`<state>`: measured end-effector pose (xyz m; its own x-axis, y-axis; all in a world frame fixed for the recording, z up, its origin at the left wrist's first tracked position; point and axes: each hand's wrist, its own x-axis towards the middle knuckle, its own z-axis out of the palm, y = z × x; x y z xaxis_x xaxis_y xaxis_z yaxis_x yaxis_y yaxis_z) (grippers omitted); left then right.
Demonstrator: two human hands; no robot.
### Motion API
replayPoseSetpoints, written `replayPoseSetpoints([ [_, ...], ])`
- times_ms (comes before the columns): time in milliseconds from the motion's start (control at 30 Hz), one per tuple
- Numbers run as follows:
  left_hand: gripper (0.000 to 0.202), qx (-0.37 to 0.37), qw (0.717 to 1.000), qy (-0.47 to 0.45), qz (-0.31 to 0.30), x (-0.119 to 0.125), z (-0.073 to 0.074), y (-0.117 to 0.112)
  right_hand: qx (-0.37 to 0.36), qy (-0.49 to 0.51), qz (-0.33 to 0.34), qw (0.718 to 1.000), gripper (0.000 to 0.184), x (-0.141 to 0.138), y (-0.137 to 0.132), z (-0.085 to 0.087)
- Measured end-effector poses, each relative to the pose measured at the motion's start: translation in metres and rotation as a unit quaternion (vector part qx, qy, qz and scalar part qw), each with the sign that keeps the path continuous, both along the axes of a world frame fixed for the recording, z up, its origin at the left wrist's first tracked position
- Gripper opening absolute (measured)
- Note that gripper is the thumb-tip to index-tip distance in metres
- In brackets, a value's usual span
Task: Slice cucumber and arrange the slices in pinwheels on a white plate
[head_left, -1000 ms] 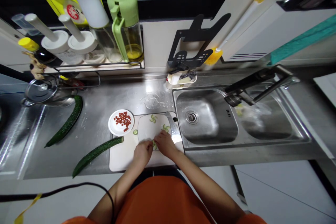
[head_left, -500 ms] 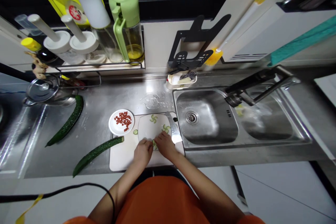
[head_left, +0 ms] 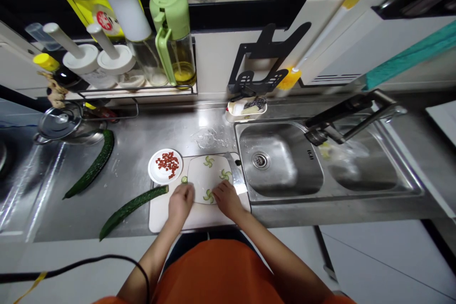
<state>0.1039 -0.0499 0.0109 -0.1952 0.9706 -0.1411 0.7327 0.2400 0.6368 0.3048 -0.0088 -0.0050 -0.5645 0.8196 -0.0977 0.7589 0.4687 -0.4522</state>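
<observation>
A squarish white plate [head_left: 199,175] lies on the white cutting board [head_left: 160,218], with pinwheels of cucumber slices [head_left: 208,161] near its far, right and near edges. My right hand [head_left: 228,199] rests over the plate's right side, fingers stretched leftward beside the near cucumber pinwheel [head_left: 208,196]. My left hand [head_left: 181,203] is at the plate's left edge, fingers curled together; whatever they hold is hidden. Just beyond it sits a small cucumber piece [head_left: 184,179]. A knife [head_left: 238,175] lies along the board's right side. A cut cucumber [head_left: 133,209] reaches onto the board's left edge.
A round white plate of small red pieces [head_left: 156,173] overlaps the board's far left corner. Another cucumber [head_left: 92,171] lies further left by a lidded metal pot [head_left: 60,123]. The sink [head_left: 281,166] and tap [head_left: 338,118] are at the right. Behind stands an oil jug [head_left: 171,14].
My left hand has moved left, away from the near cucumber pinwheel, which now shows more fully. My right hand has shifted slightly to the right.
</observation>
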Motion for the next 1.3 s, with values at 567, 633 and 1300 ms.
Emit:
replayPoseSetpoints([
  [567, 0.041, -0.121, 0.975, 0.184, -0.001, -0.013, -0.007, 0.016, -0.016, 0.000, -0.008, 1.000, 0.017, 0.004, -0.008, 0.007],
  [633, 0.039, -0.131, 0.975, 0.180, -0.002, -0.014, -0.006, 0.019, -0.016, 0.004, -0.007, 1.000, 0.016, 0.005, -0.009, 0.007],
  [1300, 0.035, -0.157, 0.966, 0.204, 0.008, -0.017, -0.001, 0.024, -0.015, 0.013, 0.003, 1.000, 0.017, 0.005, -0.009, 0.007],
])
